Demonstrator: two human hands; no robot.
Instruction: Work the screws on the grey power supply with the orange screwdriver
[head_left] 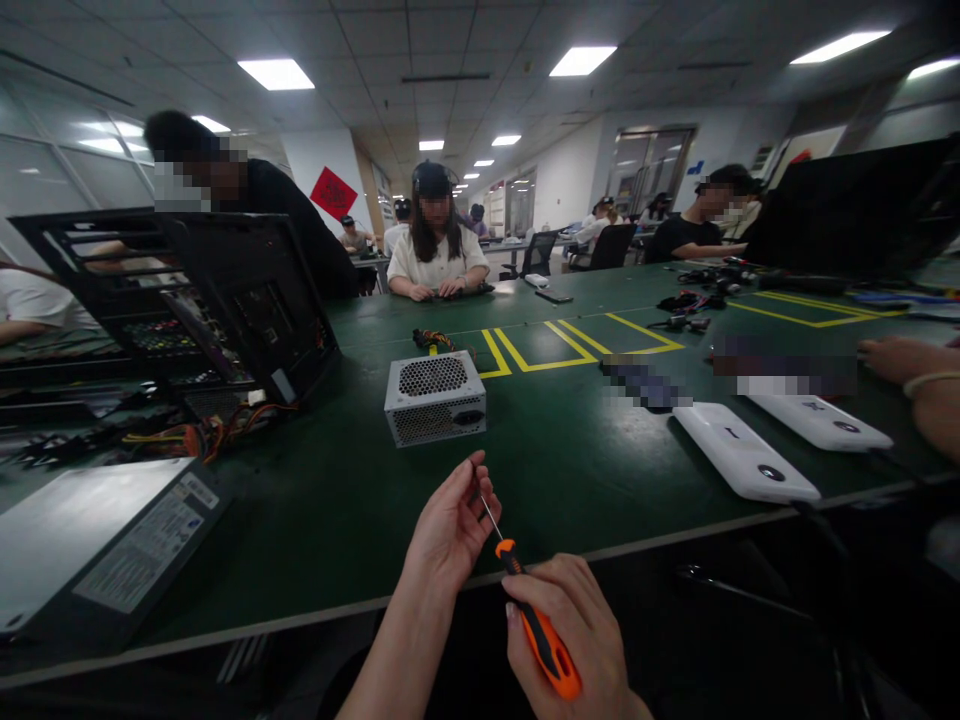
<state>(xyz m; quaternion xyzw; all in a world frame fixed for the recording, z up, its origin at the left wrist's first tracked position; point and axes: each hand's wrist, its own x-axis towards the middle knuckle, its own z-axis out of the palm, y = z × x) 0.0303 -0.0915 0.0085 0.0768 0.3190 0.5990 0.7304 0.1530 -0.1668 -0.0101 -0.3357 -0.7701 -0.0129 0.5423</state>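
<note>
In my right hand [574, 625] is a screwdriver [541, 638] with an orange and black handle; the fingers wrap round the handle. Its thin metal shaft slants up and left to my left hand [450, 520]. The thumb and curled fingers of that hand close about the shaft's tip, and whatever they pinch there is too small to make out. Just beyond my hands, a grey power supply unit [436, 398] rests on the green table [322, 520], its perforated fan grille facing up and a bundle of cables behind it.
At left stands an open black computer case [247, 290], with a larger metal box with a label [142, 540] nearer me. White power banks [739, 455] lie at right. A person [439, 240] sits opposite; another person's hand [919, 385] is at right. Yellow tape [555, 362] marks the table.
</note>
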